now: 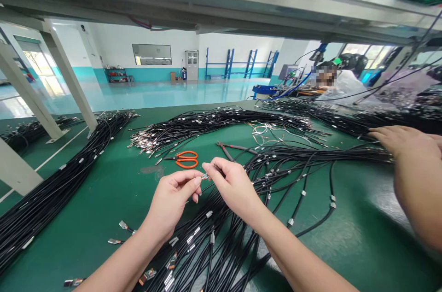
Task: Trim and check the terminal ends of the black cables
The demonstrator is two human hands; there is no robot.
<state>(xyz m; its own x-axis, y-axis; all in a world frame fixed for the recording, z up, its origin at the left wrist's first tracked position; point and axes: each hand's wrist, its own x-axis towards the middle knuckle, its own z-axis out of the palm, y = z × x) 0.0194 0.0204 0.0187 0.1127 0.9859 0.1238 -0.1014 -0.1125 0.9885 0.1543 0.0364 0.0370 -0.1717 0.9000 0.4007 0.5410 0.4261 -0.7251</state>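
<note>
My left hand (175, 200) and my right hand (233, 185) meet at the middle of the bench, fingertips pinched together. Between them is a small shiny metal connector (205, 176), gripped from both sides. Whether a cable runs from it is hidden by my fingers. Beneath and around my hands spreads a bundle of black cables (221, 232) with metal sleeves and terminals. Just beyond my hands lie orange-handled scissors (187, 160). To their right is a pair of pliers (226, 151), partly covered by cables at its handles.
A black cable bundle (79, 163) runs along the left, another (207, 121) lies across the back. Stripped pale wires (267, 133) sit behind the pliers. A co-worker's hand (404, 142) reaches in from the right over cables. A metal shelf beam (207, 2) hangs overhead.
</note>
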